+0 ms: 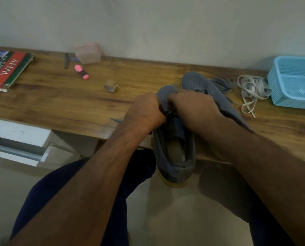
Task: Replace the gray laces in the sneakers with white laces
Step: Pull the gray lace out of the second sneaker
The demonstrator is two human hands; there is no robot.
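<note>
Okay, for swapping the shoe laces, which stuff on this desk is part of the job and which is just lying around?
Job: near sneaker, second sneaker, gray lace pile, white laces, left hand, right hand.
Lying about: book, pink highlighter, pen, tape roll, pink container, blue basket.

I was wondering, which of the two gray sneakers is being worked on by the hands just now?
The near sneaker, whose heel overhangs the table's edge: the left hand and right hand work at its lacing. The far sneaker lies untouched beside the white laces.

A home desk: wooden top [59, 96], book [7, 68], highlighter [81, 72], plain wall
</note>
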